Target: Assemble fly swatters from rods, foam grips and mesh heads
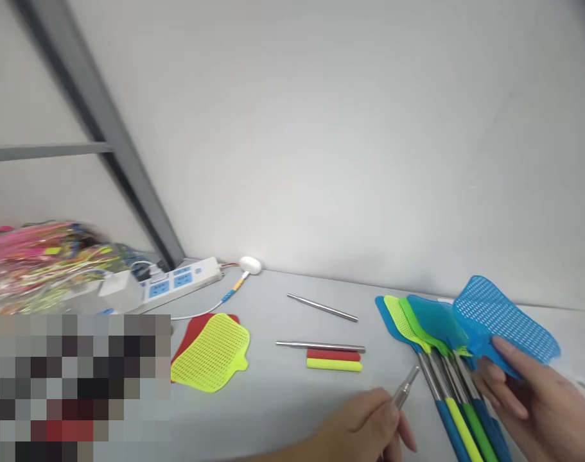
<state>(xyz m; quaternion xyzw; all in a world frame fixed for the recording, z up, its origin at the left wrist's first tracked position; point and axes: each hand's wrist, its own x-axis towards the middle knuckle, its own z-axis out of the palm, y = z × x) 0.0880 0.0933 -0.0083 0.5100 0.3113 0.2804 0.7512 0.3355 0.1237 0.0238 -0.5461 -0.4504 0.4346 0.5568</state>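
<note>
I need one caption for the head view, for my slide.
Left hand holding a metal rod and right hand a blue swatter head, near fly swatters lying on a grey table.

Shiny metal rod, plastic paddle

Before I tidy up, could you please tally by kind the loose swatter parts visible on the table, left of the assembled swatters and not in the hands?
Metal rods: 2
Red handle: 1
Yellow handle: 1
Red swatter head: 1
Yellow swatter head: 1
Total: 6
</note>
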